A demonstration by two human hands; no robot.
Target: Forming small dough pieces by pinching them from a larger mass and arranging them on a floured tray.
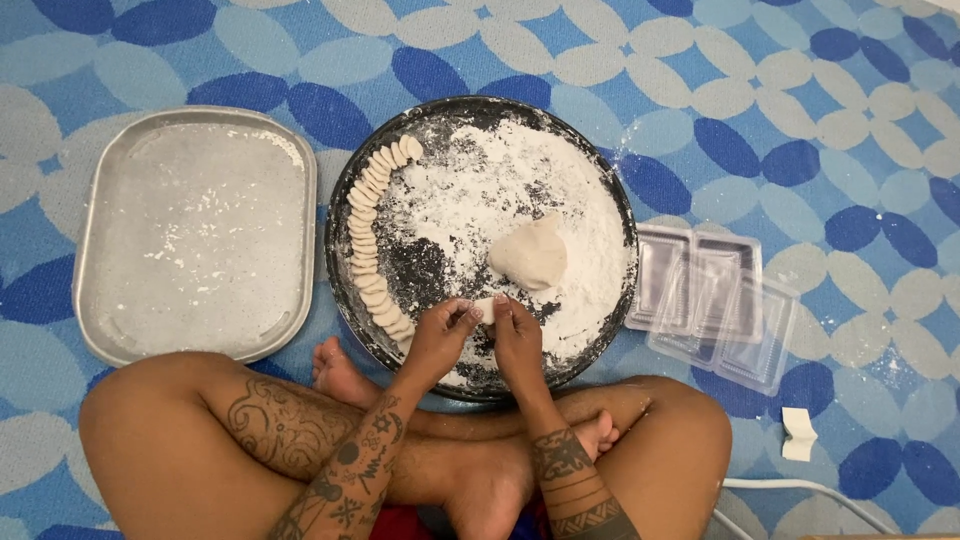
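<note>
Dough piece [485, 307]: small and pale, pinched between the fingertips of both hands, low over the near rim of the round tray [345, 200].
Left hand [441, 335]: fingers closed narrowly on it.
Right hand [517, 338]: same pinch.
Handling: looks soft, light, easily squashed; floured, so probably not sticky; best held gently by its edges.
Beyond fingers: dough lump [529, 252] in flour.
Left of fingers: row of discs [368, 235] along the rim.
</note>
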